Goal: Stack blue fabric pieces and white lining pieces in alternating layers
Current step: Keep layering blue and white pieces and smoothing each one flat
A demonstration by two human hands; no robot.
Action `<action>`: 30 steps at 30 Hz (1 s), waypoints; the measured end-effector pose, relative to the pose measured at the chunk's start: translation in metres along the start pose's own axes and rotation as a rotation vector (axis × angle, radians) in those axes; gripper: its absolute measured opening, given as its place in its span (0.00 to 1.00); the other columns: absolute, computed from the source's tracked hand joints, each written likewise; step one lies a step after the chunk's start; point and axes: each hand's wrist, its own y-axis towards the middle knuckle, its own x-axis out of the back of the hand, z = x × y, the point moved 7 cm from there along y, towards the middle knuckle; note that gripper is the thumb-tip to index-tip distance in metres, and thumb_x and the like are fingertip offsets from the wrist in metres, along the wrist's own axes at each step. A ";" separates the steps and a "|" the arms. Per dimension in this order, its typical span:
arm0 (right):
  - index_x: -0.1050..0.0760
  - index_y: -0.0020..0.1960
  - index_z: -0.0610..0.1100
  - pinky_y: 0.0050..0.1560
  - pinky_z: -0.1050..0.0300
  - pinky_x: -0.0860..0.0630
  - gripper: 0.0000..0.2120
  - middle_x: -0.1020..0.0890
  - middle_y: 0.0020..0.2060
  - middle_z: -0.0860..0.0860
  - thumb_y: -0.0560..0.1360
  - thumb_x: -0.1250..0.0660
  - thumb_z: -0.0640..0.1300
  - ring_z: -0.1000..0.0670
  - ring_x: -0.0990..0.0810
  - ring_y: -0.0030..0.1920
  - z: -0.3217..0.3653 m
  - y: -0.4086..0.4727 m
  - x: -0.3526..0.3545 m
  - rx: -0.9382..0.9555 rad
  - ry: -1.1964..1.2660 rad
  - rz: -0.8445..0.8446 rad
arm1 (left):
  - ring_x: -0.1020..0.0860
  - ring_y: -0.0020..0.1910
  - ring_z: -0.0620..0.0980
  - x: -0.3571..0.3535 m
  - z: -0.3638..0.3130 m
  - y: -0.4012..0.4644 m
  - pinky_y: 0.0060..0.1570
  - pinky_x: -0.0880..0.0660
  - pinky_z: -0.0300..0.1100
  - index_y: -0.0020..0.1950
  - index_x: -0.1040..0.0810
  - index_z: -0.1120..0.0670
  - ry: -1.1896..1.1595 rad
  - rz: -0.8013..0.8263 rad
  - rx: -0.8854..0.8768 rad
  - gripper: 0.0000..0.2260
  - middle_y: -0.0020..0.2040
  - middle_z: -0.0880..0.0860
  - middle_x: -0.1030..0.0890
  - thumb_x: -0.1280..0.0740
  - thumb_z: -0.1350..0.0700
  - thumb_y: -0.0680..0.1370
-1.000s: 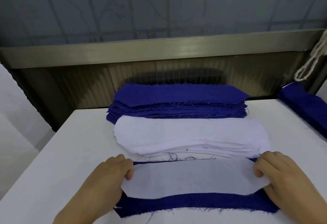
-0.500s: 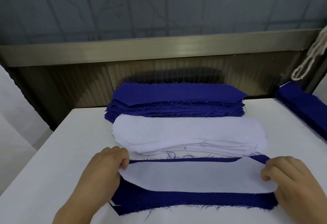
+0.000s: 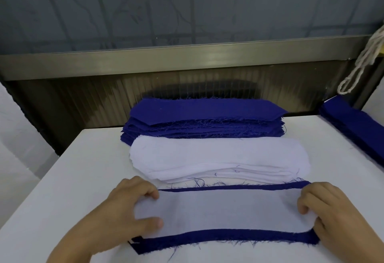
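A white lining piece (image 3: 228, 210) lies flat on a blue fabric piece (image 3: 228, 238) at the table's near edge, with blue showing along its far and near sides. My left hand (image 3: 124, 210) holds its left end, fingers curled at the far edge and thumb pressed on top. At the right end, my right hand (image 3: 336, 217) grips it with curled fingers. Behind them sits a stack of white lining pieces (image 3: 220, 154), and behind that a stack of blue fabric pieces (image 3: 205, 113).
The white table (image 3: 83, 179) ends at a dark ribbed wall panel (image 3: 83, 104) behind the stacks. Another pile of blue fabric (image 3: 353, 123) lies at the right edge. A white cord (image 3: 361, 61) hangs at the upper right.
Both hands have brought the white lining piece down and toward me. It now lies flatter and more centred on the blue piece, with a thinner blue strip at the near side.
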 end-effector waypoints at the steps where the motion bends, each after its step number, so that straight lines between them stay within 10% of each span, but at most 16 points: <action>1: 0.31 0.40 0.49 0.51 0.65 0.37 0.19 0.24 0.38 0.51 0.60 0.55 0.36 0.51 0.32 0.42 -0.001 0.000 0.000 -0.008 -0.007 -0.009 | 0.36 0.60 0.33 -0.002 -0.009 0.002 0.55 0.38 0.24 0.52 0.26 0.37 -0.007 -0.032 -0.060 0.15 0.58 0.31 0.32 0.29 0.38 0.68; 18: 0.23 0.39 0.48 0.50 0.68 0.33 0.13 0.21 0.42 0.57 0.70 0.47 0.42 0.60 0.26 0.48 -0.013 -0.009 0.024 -0.205 0.250 -0.200 | 0.41 0.63 0.27 -0.041 -0.030 0.015 0.62 0.43 0.24 0.64 0.28 0.37 0.031 0.040 -0.171 0.17 0.60 0.24 0.38 0.33 0.43 0.75; 30: 0.17 0.47 0.52 0.55 0.66 0.32 0.22 0.20 0.50 0.58 0.80 0.47 0.59 0.61 0.26 0.52 0.010 -0.004 -0.009 -0.043 0.189 0.119 | 0.47 0.66 0.27 -0.041 -0.019 0.016 0.63 0.51 0.25 0.66 0.31 0.33 0.051 0.101 -0.113 0.18 0.66 0.27 0.43 0.35 0.45 0.77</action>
